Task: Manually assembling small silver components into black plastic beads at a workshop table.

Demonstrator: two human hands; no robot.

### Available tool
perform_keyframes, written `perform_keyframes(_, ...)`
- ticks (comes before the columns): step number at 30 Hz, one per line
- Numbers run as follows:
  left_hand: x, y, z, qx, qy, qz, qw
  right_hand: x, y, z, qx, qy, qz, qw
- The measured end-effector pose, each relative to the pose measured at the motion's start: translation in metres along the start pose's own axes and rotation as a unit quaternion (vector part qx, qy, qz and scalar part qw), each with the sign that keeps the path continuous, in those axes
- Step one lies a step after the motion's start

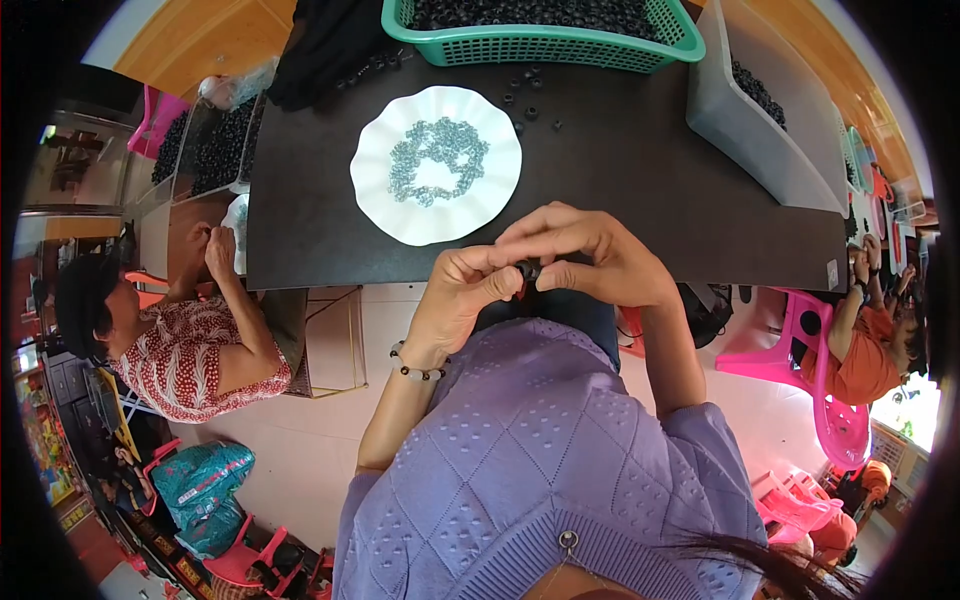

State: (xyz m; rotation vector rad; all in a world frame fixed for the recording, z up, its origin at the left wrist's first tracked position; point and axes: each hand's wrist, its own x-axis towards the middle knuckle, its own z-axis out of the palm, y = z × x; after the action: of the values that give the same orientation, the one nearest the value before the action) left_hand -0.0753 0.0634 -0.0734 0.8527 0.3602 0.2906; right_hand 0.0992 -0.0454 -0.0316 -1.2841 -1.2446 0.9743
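My left hand (460,293) and my right hand (603,258) meet just in front of the table's near edge. Between their thumbs and fingers is a small black round part (528,268), pinched from both sides; its details are partly covered by the fingertips. Beyond the hands, a white wavy-edged plate (375,215) holds many small clear pieces, spread in a rough ring. Farther off stands a green plastic basket (560,48) full of small black parts. A few loose black parts (531,112) lie on the dark table between plate and basket.
The dark table (640,170) carries a translucent bin (750,150) with black parts at the right and black cloth (325,50) at the far left. A person (190,340) works at my left, another (870,335) at my right. A pink chair (780,340) stands at the right.
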Motion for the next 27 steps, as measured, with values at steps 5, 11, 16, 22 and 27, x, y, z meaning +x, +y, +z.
perform_keyframes(5, -0.001, 0.001, -0.007, -0.022, 0.000, -0.007, 1.000, 0.005, 0.002, 0.004, -0.044, -0.008, -0.072, 0.996)
perform_keyframes(11, -0.005, 0.001, 0.001, -0.134, 0.017, -0.021, 0.991, 0.003, 0.011, 0.022, 0.000, 0.061, -0.080, 0.995)
perform_keyframes(16, -0.006, 0.001, 0.002, -0.104, 0.047, -0.011, 0.993, 0.000, 0.024, 0.030, 0.040, 0.089, -0.101, 0.990)
perform_keyframes(22, -0.009, 0.009, 0.008, -0.026, 0.038, 0.035, 0.998, -0.002, 0.015, 0.031, 0.199, 0.044, -0.033, 0.978)
perform_keyframes(27, -0.011, 0.014, 0.007, 0.005, 0.041, 0.035, 0.999, -0.001, -0.001, 0.030, 0.250, 0.025, 0.000, 0.968)
